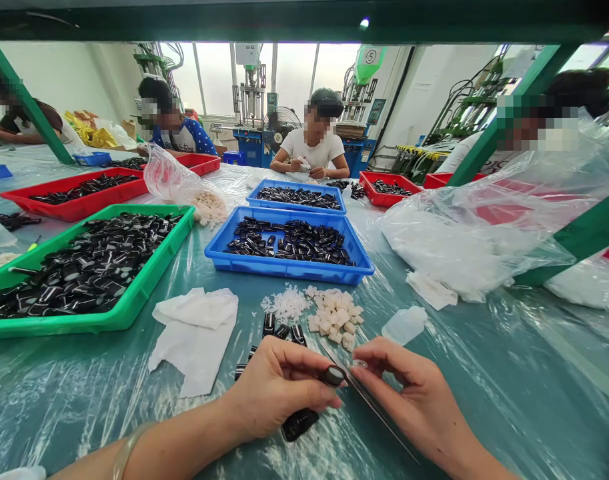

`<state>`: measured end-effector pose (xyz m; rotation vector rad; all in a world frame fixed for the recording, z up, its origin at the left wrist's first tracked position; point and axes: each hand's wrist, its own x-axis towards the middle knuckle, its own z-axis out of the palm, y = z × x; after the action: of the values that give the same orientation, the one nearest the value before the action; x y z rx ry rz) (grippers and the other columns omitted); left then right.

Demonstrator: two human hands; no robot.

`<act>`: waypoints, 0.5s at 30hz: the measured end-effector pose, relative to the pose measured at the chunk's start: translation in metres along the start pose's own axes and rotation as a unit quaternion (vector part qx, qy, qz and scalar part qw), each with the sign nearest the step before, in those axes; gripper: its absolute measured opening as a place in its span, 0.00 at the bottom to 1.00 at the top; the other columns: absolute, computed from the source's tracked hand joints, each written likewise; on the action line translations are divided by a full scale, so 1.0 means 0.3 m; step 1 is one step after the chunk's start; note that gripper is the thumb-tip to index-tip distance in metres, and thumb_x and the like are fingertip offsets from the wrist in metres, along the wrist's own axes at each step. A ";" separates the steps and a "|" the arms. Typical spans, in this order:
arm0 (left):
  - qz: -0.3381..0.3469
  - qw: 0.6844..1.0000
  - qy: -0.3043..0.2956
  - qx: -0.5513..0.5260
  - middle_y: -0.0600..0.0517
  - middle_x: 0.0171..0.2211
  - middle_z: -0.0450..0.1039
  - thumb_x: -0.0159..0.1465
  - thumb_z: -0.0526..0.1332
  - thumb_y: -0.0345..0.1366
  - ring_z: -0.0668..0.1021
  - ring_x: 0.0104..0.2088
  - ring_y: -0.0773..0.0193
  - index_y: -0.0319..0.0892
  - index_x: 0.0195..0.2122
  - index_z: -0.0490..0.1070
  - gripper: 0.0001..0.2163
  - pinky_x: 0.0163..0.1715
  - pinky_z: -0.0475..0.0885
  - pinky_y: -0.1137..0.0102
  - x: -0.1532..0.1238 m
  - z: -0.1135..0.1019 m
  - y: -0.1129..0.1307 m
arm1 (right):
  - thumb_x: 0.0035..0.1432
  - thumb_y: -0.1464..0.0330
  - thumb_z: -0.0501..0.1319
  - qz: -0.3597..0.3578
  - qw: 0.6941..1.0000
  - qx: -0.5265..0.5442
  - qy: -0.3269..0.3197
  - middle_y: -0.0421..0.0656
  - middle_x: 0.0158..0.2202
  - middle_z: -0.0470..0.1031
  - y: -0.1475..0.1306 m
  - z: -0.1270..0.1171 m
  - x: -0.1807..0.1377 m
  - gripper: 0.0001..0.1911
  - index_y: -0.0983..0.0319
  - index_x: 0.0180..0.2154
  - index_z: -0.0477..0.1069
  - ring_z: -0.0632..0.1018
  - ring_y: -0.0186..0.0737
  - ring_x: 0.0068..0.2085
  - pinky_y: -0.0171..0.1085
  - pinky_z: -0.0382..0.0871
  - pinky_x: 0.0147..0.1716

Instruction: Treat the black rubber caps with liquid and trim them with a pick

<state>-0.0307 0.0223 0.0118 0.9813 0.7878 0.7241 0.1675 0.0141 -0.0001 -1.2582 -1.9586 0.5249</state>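
Note:
My left hand point(279, 390) is closed on a small black plastic part point(333, 376) held between thumb and fingers, with more black parts point(299, 423) tucked under the palm. My right hand point(409, 390) pinches thin metal tweezers point(369, 400) whose tip meets the black part. Just beyond the hands lie a few loose black parts point(283, 329), a heap of small white pads point(337, 317) and a pile of tiny white bits point(285, 303).
A blue tray point(289, 269) of black parts stands ahead, a second blue tray point(297, 197) behind it, a green tray point(109, 320) at left, red trays beyond. White cloths point(197, 330), a small squeeze bottle point(405, 324) and plastic bags point(484, 227) lie around. Other people sit across the plastic-covered table.

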 end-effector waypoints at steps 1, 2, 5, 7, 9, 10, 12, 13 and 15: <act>-0.006 1.000 -0.001 -0.002 0.50 0.23 0.75 0.48 0.66 0.30 0.78 0.27 0.65 0.36 0.30 0.78 0.07 0.27 0.70 0.76 0.000 0.000 -0.001 | 0.54 0.69 0.59 0.016 1.000 0.016 0.005 0.39 0.24 0.72 -0.004 -0.002 0.000 0.02 0.60 0.30 0.70 0.72 0.33 0.24 0.31 0.67 0.24; -0.010 1.000 -0.004 0.000 0.50 0.23 0.75 0.49 0.66 0.31 0.78 0.26 0.65 0.36 0.30 0.78 0.07 0.26 0.70 0.77 0.001 0.000 -0.002 | 0.54 0.69 0.60 0.028 0.999 0.036 0.006 0.39 0.25 0.72 -0.009 -0.004 0.001 0.03 0.60 0.30 0.72 0.73 0.33 0.25 0.31 0.68 0.25; -0.020 1.000 -0.011 0.014 0.49 0.24 0.75 0.50 0.66 0.33 0.78 0.27 0.65 0.35 0.31 0.77 0.08 0.25 0.69 0.77 0.004 0.001 -0.008 | 0.53 0.69 0.61 0.047 0.993 0.111 -0.003 0.40 0.27 0.76 -0.027 -0.010 0.004 0.04 0.59 0.29 0.75 0.75 0.35 0.28 0.30 0.70 0.27; -0.030 0.999 -0.013 0.019 0.49 0.24 0.75 0.50 0.66 0.33 0.78 0.26 0.66 0.35 0.31 0.77 0.08 0.25 0.69 0.77 0.006 0.002 -0.014 | 0.51 0.70 0.62 0.066 0.985 0.159 0.002 0.41 0.29 0.77 -0.039 -0.012 0.004 0.04 0.58 0.30 0.77 0.77 0.36 0.30 0.30 0.72 0.28; -0.038 0.999 -0.017 0.020 0.49 0.23 0.75 0.49 0.66 0.32 0.77 0.25 0.67 0.35 0.30 0.77 0.08 0.25 0.69 0.77 0.008 0.003 -0.017 | 0.48 0.69 0.64 0.100 0.974 0.203 0.012 0.42 0.29 0.78 -0.047 -0.011 0.001 0.04 0.58 0.30 0.78 0.77 0.37 0.30 0.31 0.73 0.27; -0.041 0.999 -0.020 0.020 0.50 0.23 0.74 0.49 0.65 0.32 0.77 0.24 0.67 0.35 0.30 0.77 0.08 0.25 0.69 0.77 0.008 0.004 -0.018 | 0.47 0.68 0.65 0.124 0.966 0.228 0.016 0.42 0.28 0.78 -0.051 -0.009 0.000 0.05 0.58 0.30 0.77 0.78 0.38 0.29 0.32 0.74 0.27; -0.047 0.998 -0.023 0.018 0.50 0.22 0.74 0.49 0.65 0.31 0.76 0.23 0.69 0.34 0.30 0.77 0.07 0.25 0.69 0.78 0.007 0.006 -0.017 | 0.44 0.67 0.67 0.176 0.945 0.276 0.024 0.43 0.27 0.78 -0.055 -0.005 -0.001 0.09 0.59 0.32 0.76 0.78 0.39 0.28 0.33 0.75 0.28; -0.050 0.998 -0.024 0.018 0.50 0.22 0.74 0.49 0.65 0.31 0.76 0.23 0.69 0.35 0.29 0.77 0.07 0.24 0.69 0.78 0.006 0.007 -0.016 | 0.42 0.67 0.68 0.197 0.935 0.292 0.027 0.43 0.27 0.78 -0.057 -0.003 -0.001 0.10 0.60 0.32 0.76 0.78 0.39 0.27 0.34 0.75 0.28; -0.055 0.998 -0.023 0.022 0.51 0.22 0.74 0.49 0.65 0.31 0.75 0.22 0.70 0.35 0.29 0.77 0.07 0.24 0.68 0.78 0.005 0.009 -0.011 | 0.41 0.67 0.68 0.212 0.930 0.298 0.027 0.44 0.26 0.77 -0.058 0.000 0.001 0.10 0.61 0.30 0.75 0.78 0.39 0.27 0.34 0.75 0.28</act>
<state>-0.0271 0.0211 0.0093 0.9829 0.8131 0.5903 0.1572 0.0069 0.0118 -1.2599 -1.3128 1.1846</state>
